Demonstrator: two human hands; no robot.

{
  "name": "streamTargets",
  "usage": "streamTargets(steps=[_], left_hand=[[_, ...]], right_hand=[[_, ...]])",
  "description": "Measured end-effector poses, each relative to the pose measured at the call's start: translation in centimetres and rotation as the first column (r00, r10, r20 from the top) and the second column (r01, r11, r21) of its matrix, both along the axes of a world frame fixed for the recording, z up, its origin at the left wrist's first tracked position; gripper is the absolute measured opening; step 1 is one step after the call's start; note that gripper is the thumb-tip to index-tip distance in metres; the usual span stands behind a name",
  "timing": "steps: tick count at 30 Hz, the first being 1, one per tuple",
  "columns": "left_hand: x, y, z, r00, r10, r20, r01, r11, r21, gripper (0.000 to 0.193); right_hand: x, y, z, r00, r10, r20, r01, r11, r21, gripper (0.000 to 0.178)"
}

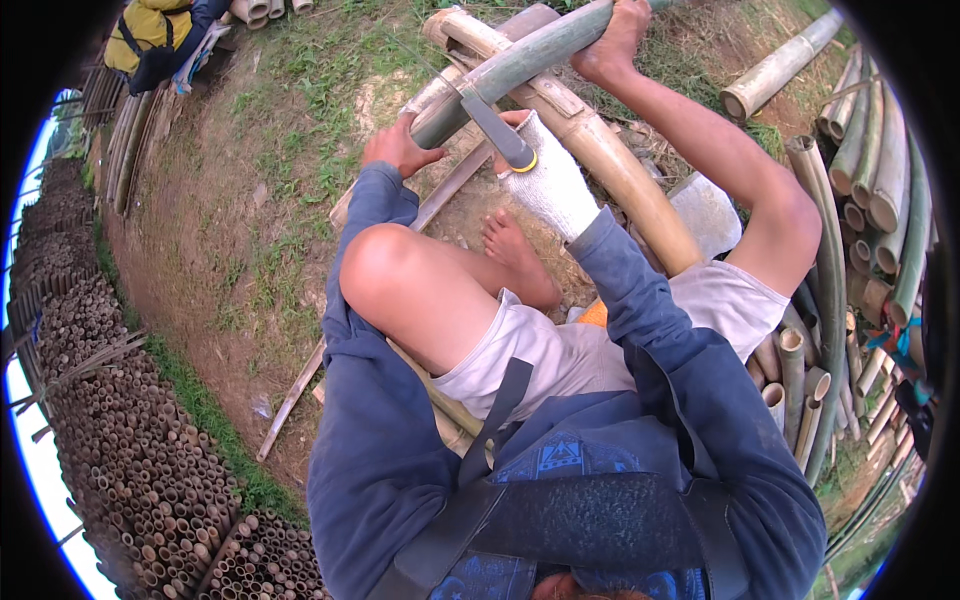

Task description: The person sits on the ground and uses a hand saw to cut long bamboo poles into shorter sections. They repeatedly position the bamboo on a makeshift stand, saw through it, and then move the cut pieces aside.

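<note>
A green bamboo pole [540,58] lies slanted across a thicker yellowish bamboo pole [630,190] in front of me. Near its lower left end, my left hand [397,150] grips it bare, thumb pointing right. My right hand [545,175], in a white knit glove, is closed around the dark handle of a hand saw [497,135]. The saw's thin blade, seen nearly edge-on, crosses the green pole and points up and left; its teeth cannot be made out. My bare right foot [615,45] presses on the pole farther along. My left foot [515,255] rests on the ground.
Bamboo poles [885,180] are stacked at the right, with a single cut pole [780,65] beyond them. A large pile of bamboo pieces [150,470] fills the left side. A yellow and dark bag [150,40] sits at the far left. Thin strips lie on the dirt.
</note>
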State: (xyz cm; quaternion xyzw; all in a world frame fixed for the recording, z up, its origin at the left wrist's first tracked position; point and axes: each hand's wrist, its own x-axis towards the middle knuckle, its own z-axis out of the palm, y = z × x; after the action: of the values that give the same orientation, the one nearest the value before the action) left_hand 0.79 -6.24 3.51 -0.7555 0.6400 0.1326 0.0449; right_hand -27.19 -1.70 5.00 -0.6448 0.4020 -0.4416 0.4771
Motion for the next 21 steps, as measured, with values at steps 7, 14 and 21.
streamTargets(steps=[7, 14, 21], left_hand=[[0.6, 0.0, -1.1, 0.999, -0.039, -0.025, 0.038, 0.999, -0.02, 0.1], [-0.2, 0.1, -0.3, 0.999, 0.043, 0.002, -0.043, 0.998, 0.037, 0.102], [-0.3, 0.2, -0.1, 1.0, -0.008, -0.003, 0.008, 1.0, -0.022, 0.106]], right_hand=[[-15.2, 17.4, 4.8, 0.951, -0.027, -0.307, 0.025, 1.0, -0.009, 0.05], [-2.5, 3.6, 2.8, 0.999, -0.034, -0.039, 0.039, 0.99, 0.136, 0.052], [-3.9, 4.7, 0.4, 1.0, 0.024, 0.012, -0.025, 0.998, 0.059, 0.053]])
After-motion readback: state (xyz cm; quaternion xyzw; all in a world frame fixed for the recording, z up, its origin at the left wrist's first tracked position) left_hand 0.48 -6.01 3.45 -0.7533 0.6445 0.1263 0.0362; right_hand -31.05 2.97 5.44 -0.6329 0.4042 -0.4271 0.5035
